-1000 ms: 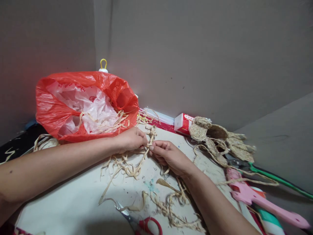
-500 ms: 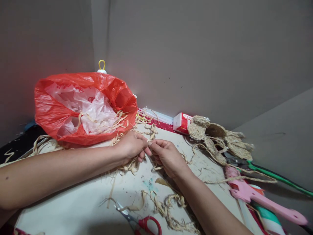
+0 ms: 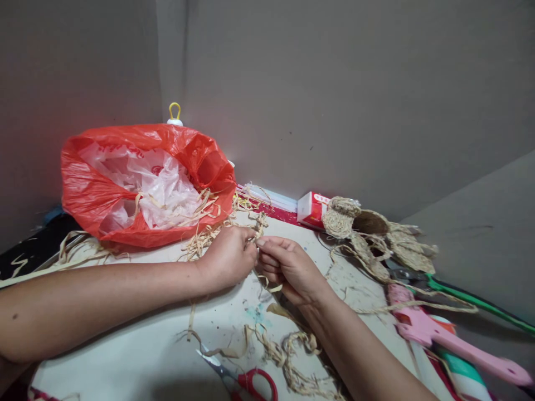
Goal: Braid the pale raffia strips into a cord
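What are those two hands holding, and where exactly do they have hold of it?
Both hands pinch a thin straw strand. The left hand and right hand grip it at the fingertips, close together, where the two hands meet.

Left hand (image 3: 229, 257) curled, right hand (image 3: 288, 267) curled, fingertips meeting, forearms converging

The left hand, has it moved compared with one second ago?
Yes. The left hand has shifted slightly toward the person and away from the red plastic bag, meeting the right hand on the straw strands.
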{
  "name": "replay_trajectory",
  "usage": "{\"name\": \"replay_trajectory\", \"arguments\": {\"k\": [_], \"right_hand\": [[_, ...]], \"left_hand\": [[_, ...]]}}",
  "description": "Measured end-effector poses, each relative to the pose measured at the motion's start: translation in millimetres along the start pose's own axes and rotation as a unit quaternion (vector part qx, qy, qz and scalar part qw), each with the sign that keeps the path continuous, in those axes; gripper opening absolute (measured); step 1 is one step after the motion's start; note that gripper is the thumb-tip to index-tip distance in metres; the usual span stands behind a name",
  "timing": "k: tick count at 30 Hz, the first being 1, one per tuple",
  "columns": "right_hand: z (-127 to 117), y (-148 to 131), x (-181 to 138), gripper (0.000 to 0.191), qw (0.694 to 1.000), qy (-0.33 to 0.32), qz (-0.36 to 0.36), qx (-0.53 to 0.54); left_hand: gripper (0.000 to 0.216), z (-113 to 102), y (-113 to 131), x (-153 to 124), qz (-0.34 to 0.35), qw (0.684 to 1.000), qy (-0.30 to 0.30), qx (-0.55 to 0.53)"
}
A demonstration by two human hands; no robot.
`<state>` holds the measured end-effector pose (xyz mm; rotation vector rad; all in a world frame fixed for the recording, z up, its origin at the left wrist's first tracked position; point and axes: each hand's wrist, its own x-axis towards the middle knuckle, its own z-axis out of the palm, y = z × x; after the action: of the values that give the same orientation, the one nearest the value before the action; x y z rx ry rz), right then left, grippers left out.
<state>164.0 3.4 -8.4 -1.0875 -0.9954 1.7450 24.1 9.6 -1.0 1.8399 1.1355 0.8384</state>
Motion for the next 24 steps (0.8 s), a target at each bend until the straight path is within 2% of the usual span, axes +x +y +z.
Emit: {"name": "replay_trajectory", "arguments": {"k": [2,5,11,15,18,21,22,24], "right_hand": [[-1.1,0.6,0.3,0.036,1.000,0.002,0.000,0.013],[-1.4,2.1,0.5,0.035,1.000,0.010,0.000,0.020],[7.8,7.1,-0.7,0.035,0.997,0.072,-0.030,0.008],[12.5,6.8,-1.9,0.036,0.993,0.104,-0.052,-0.019],[10.0,4.1,-1.4,0.036,0.992,0.110,-0.058,-0.025],[4.9,1.7,0.2,0.037,0.994,0.093,-0.050,-0.028],[3.4,1.3,0.7,0.037,0.995,0.083,-0.046,-0.030],[1.0,1.0,1.6,0.036,0.996,0.065,-0.039,-0.037]], "left_hand": [[0.019,-1.7,0.7,0.3,0.035,0.998,0.013,0.051],[0.018,-3.4,1.5,0.6,0.054,0.993,0.010,0.104],[0.021,-0.7,1.1,-1.7,0.050,0.982,-0.019,0.180],[0.027,-0.1,3.2,-3.7,0.053,0.980,-0.028,0.188],[0.034,-9.1,6.6,0.8,0.023,0.986,-0.052,0.155],[0.043,-25.6,7.4,12.7,-0.089,0.989,-0.102,0.052],[0.042,-30.9,6.7,17.3,-0.118,0.988,-0.097,0.013],[0.036,-38.2,4.7,24.7,-0.115,0.992,-0.038,-0.032]]}}
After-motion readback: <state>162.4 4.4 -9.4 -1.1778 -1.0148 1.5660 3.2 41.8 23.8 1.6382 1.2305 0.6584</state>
